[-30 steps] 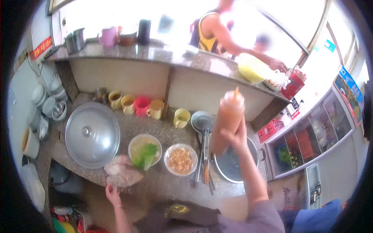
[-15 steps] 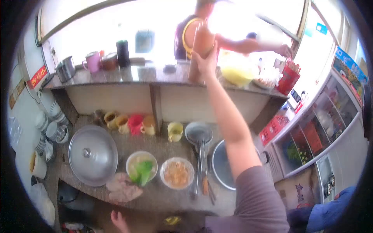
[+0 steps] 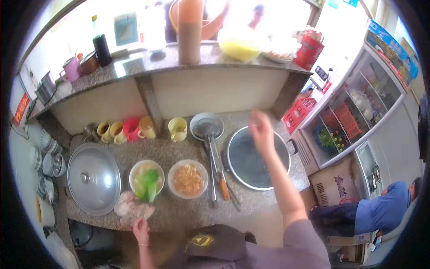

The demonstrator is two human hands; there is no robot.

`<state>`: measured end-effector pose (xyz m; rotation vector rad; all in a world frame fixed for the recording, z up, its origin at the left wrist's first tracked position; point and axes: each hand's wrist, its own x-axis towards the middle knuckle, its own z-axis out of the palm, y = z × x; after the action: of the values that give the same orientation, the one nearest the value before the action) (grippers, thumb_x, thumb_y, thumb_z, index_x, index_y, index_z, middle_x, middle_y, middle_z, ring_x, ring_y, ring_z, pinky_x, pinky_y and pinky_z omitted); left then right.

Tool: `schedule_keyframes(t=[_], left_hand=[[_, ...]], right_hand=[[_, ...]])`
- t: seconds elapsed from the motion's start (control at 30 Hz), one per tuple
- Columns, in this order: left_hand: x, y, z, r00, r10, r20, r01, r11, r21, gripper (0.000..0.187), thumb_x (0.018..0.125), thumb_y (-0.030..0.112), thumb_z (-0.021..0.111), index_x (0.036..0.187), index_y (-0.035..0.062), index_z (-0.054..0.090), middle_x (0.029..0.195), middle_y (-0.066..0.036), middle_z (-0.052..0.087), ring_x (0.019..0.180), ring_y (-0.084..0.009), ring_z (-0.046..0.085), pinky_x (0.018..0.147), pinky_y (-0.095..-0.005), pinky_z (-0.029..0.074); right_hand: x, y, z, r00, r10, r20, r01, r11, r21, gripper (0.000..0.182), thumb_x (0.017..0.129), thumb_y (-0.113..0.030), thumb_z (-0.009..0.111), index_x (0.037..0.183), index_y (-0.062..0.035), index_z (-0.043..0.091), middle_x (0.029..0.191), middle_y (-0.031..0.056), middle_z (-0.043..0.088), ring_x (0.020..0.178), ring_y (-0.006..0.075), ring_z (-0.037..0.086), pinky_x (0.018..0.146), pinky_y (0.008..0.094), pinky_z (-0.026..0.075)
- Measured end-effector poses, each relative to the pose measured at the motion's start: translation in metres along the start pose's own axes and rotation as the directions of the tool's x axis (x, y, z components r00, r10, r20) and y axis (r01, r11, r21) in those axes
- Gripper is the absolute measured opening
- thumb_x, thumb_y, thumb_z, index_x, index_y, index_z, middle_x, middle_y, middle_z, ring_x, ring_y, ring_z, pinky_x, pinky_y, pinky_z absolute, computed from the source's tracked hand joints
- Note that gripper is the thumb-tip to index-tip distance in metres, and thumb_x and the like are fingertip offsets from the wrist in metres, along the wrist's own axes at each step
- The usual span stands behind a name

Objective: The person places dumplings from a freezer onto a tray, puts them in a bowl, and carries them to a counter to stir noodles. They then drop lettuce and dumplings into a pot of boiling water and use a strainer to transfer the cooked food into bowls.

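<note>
Hands first: your right hand (image 3: 262, 131) hangs over the far rim of the big steel pot (image 3: 255, 159), fingers loosely spread and holding nothing; it's blurred, so whether it touches the rim can't be told. Your left hand (image 3: 140, 227) sits at the near edge of the surface (image 3: 188, 213), fingers just at the pale lump of raw meat or dough (image 3: 131, 207); can't tell if it grips it or only rests there, looks loosely curled. Orange sauce bottle (image 3: 190, 31) stands upright on the raised ledge (image 3: 134, 62), well apart from both hands. Step in hand, as a judgement: free right hand is over the pot, so work looks set at the pot and the two bowls beside it. Bowl of greens (image 3: 146, 178) and bowl of fried bits (image 3: 188, 179) sit side by side between the domed lid (image 3: 93, 178) and the pot; ladle (image 3: 207, 130) and an orange-handled utensil (image 3: 223, 188) lie just left of the pot. Next move likely calls for your right hand to close on a utensil handle or a bowl rim, reaching left without clipping the pot edge.
</note>
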<state>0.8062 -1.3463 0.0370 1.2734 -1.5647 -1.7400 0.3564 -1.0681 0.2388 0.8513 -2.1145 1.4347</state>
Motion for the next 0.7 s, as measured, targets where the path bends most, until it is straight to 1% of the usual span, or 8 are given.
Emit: schedule_keyframes(t=[0.03, 0.1, 0.23, 0.27, 0.37, 0.5, 0.57, 0.7], left_hand=[[0.003, 0.017, 0.015, 1.000, 0.020, 0.010, -0.020, 1.000, -0.007, 0.024, 0.078, 0.010, 0.057, 0.100, 0.0038, 0.051, 0.084, -0.001, 0.051, 0.069, -0.0076, 0.048, 0.054, -0.0197, 0.041], [0.001, 0.062, 0.057, 0.990, 0.116, 0.076, -0.117, 0.993, 0.018, 0.024, 0.077, 0.008, 0.057, 0.100, 0.0044, 0.052, 0.086, -0.001, 0.051, 0.070, -0.0074, 0.048, 0.055, -0.0188, 0.041], [0.004, 0.068, 0.090, 0.908, 0.379, 0.177, -0.403, 0.906, 0.129, 0.029, 0.072, 0.005, 0.060, 0.100, 0.0035, 0.053, 0.089, -0.003, 0.051, 0.076, -0.0107, 0.049, 0.065, -0.0249, 0.043], [-0.004, 0.071, 0.091, 0.917, 0.356, 0.178, -0.385, 0.908, 0.165, 0.030, 0.070, 0.005, 0.061, 0.098, 0.0018, 0.053, 0.089, -0.004, 0.051, 0.078, -0.0126, 0.050, 0.068, -0.0265, 0.043], [-0.015, 0.037, 0.076, 0.956, 0.262, 0.128, -0.277, 0.954, 0.115, 0.028, 0.070, 0.005, 0.061, 0.097, 0.0013, 0.053, 0.088, -0.004, 0.052, 0.078, -0.0128, 0.050, 0.069, -0.0261, 0.043], [-0.010, -0.036, 0.026, 0.940, 0.340, 0.038, -0.341, 0.923, 0.177, 0.026, 0.071, 0.005, 0.061, 0.096, 0.0016, 0.053, 0.086, -0.004, 0.053, 0.077, -0.0127, 0.051, 0.066, -0.0249, 0.044], [-0.031, -0.032, 0.010, 0.991, 0.024, -0.133, -0.022, 1.000, 0.022, 0.024, 0.073, 0.007, 0.060, 0.095, 0.0022, 0.053, 0.083, -0.003, 0.052, 0.074, -0.0109, 0.050, 0.059, -0.0226, 0.044], [-0.041, -0.017, 0.012, 0.994, -0.047, -0.097, 0.042, 0.998, -0.048, 0.023, 0.079, 0.009, 0.056, 0.100, 0.0025, 0.052, 0.079, -0.001, 0.050, 0.064, -0.0062, 0.047, 0.050, -0.0179, 0.039]], right_hand=[[0.050, -0.020, -0.004, 0.986, -0.155, -0.068, 0.147, 0.983, -0.109, 0.038, 0.074, -0.002, 0.057, 0.110, -0.0050, 0.046, 0.114, 0.0124, 0.045, 0.076, 0.0194, 0.056, 0.058, 0.0262, 0.048], [0.132, -0.052, -0.008, 0.963, -0.220, -0.155, 0.188, 0.962, -0.198, 0.050, 0.071, -0.008, 0.061, 0.117, -0.0092, 0.041, 0.119, 0.0149, 0.040, 0.074, 0.0227, 0.057, 0.061, 0.0302, 0.048], [0.216, -0.022, -0.002, 0.944, -0.330, 0.001, 0.282, 0.807, -0.520, 0.050, 0.070, -0.015, 0.063, 0.115, -0.0108, 0.042, 0.110, 0.0113, 0.046, 0.073, 0.0235, 0.058, 0.064, 0.0338, 0.047], [0.225, -0.014, 0.000, 0.921, -0.368, 0.132, 0.358, 0.658, -0.663, 0.047, 0.070, -0.017, 0.063, 0.112, -0.0107, 0.045, 0.106, 0.0095, 0.048, 0.072, 0.0241, 0.058, 0.065, 0.0349, 0.047], [0.216, -0.011, -0.003, 0.924, -0.347, 0.159, 0.375, 0.752, -0.543, 0.027, 0.071, -0.016, 0.061, 0.096, -0.0082, 0.051, 0.101, 0.0103, 0.051, 0.076, 0.0307, 0.056, 0.066, 0.0391, 0.045], [0.181, -0.025, -0.034, 0.913, -0.398, 0.084, 0.377, 0.753, -0.540, 0.023, 0.071, -0.019, 0.061, 0.090, -0.0089, 0.054, 0.091, 0.0083, 0.054, 0.072, 0.0289, 0.057, 0.060, 0.0363, 0.047], [0.151, -0.034, -0.063, 0.940, -0.327, 0.097, 0.330, 0.799, -0.503, 0.021, 0.071, -0.017, 0.061, 0.088, -0.0076, 0.055, 0.087, 0.0101, 0.056, 0.071, 0.0290, 0.058, 0.060, 0.0362, 0.047], [0.067, -0.041, -0.117, 0.980, -0.066, 0.189, 0.141, 0.898, -0.416, 0.020, 0.070, -0.010, 0.061, 0.088, -0.0033, 0.055, 0.083, 0.0128, 0.058, 0.070, 0.0274, 0.059, 0.060, 0.0342, 0.047]])
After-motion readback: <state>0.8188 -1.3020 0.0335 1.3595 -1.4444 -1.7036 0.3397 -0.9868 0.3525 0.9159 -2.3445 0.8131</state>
